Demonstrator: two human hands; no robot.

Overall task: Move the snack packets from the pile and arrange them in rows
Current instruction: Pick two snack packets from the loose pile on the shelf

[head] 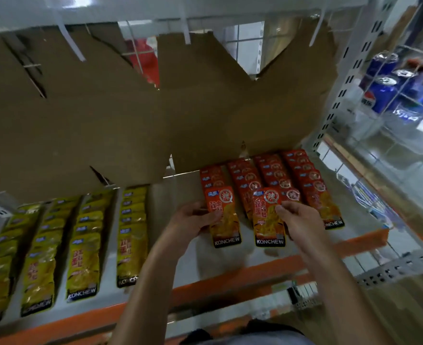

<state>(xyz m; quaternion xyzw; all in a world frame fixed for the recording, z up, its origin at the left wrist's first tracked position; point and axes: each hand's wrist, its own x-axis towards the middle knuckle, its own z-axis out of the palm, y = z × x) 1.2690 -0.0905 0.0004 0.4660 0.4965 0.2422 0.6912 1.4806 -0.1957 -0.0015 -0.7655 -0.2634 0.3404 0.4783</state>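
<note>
Two glossy orange-red snack packets are being laid at the shelf front; the left hand (193,219) is pinching one (224,216), the right hand (298,220) pinching the other (267,217); behind, orange rows (302,180) are standing filled, yellow foil packet rows (83,245) lying finished leftward; no remaining pile is showing, so it's looking nearly done.

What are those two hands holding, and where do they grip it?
Each hand holds one orange packet. The left hand pinches its packet at the left edge; the right hand grips the other packet at its right edge, mid-height.
</note>
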